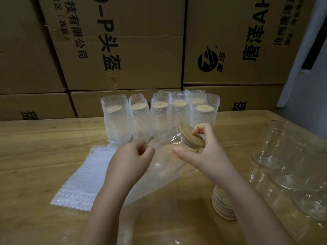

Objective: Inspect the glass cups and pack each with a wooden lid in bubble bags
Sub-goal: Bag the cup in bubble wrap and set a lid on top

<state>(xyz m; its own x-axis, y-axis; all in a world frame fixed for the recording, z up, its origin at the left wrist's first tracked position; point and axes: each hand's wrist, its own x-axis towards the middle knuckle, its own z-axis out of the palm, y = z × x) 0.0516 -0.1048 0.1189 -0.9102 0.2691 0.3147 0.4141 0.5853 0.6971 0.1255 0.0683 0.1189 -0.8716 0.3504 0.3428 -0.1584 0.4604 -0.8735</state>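
We were at the bagging step. Our right hand [203,156] held a clear glass cup [168,140] tilted above the middle of the pale wooden table [35,147], thumb on the glass and fingers curled over the round wooden lid [190,137] seated on its mouth. Our left hand [131,156] was closed, its fingers seemingly pinching the mouth of a clear bubble bag [159,175]. The cup's base looked to be partly inside the bag, though glass against film made the depth hard to judge.

Along the table's far edge stood a row of packed cups in bubble bags [116,119], lids showing at the top. Flat spare bubble bags [83,177] lay left of centre, a stack of wooden lids [223,204] sat toward the near right, and bare glass cups [276,144] waited by the right edge. Brown printed cartons [123,50] were stacked behind the table.

We judged that the next move called for sliding the cup fully down while the left hand held the bag open, keeping the lid pressed on so it did not slip, then standing the pack beside the row.
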